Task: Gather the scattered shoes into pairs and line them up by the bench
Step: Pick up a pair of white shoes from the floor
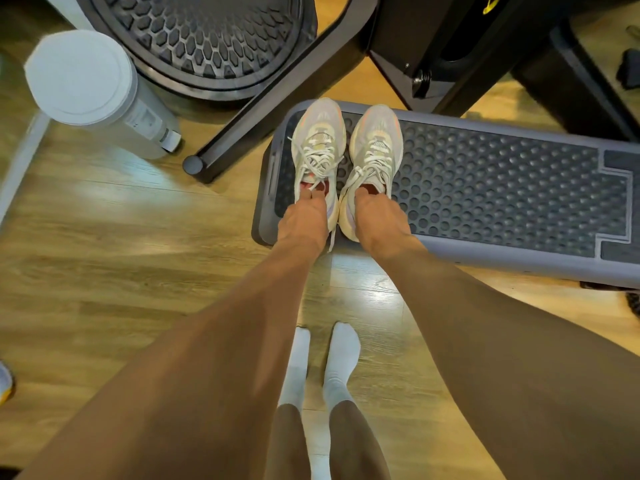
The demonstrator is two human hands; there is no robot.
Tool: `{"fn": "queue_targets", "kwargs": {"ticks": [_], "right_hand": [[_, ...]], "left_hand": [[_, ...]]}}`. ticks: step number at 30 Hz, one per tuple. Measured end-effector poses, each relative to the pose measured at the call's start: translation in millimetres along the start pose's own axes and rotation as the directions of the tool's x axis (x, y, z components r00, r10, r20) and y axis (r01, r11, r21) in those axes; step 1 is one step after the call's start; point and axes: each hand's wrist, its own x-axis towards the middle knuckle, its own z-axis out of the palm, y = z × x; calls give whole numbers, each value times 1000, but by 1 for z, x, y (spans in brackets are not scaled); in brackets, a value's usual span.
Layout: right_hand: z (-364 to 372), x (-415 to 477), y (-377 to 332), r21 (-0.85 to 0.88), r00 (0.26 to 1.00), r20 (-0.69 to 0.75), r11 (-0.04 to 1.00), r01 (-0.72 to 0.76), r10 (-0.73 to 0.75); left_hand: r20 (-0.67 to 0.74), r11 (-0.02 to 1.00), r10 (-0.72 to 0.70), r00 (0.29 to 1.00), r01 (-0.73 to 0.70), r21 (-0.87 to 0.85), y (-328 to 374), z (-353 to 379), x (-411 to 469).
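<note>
- My left hand [304, 216] has its fingers curled into the back of the left shoe [317, 143] and holds it.
- My right hand [377, 220] holds the right shoe [375, 143] the same way, with its fingers tucked in the opening.
- The two shoes match. They stand close side by side on the left end of the grey bumpy step [502, 258], toes pointing away from me.
- I think this pair is done, but I have not let go yet.
- A bit of another shoe [4, 381] shows on the floor at the left edge. It probably needs its mate.
- I cannot tell how many more shoes are left.
</note>
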Motion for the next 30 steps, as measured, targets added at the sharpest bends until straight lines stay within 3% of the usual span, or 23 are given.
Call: {"fn": "queue_targets", "kwargs": {"ticks": [6, 11, 16, 23, 30], "right_hand": [[-15, -12, -18, -75, 999, -34, 997, -27, 24], [-73, -46, -56, 37, 981, -154, 991, 126, -119], [-163, -106, -106, 11, 943, -213, 964, 266, -257], [-276, -208, -217, -336, 713, -325, 781, 527, -621], [-297, -316, -336, -414, 480, -277, 555, 722, -832]], "left_hand": [[-76, 1000, 1, 997, 0, 13, 3, -14, -10], [-82, 993, 18, 996, -28, -119, 7, -79, -45], [-239, 981, 33, 970, -77, -176, -19, -188, -114], [-560, 980, -144, 816, 39, -195, -82, -324, -254], [-662, 940, -342, 667, 234, -249, -184, -358, -411]]}}
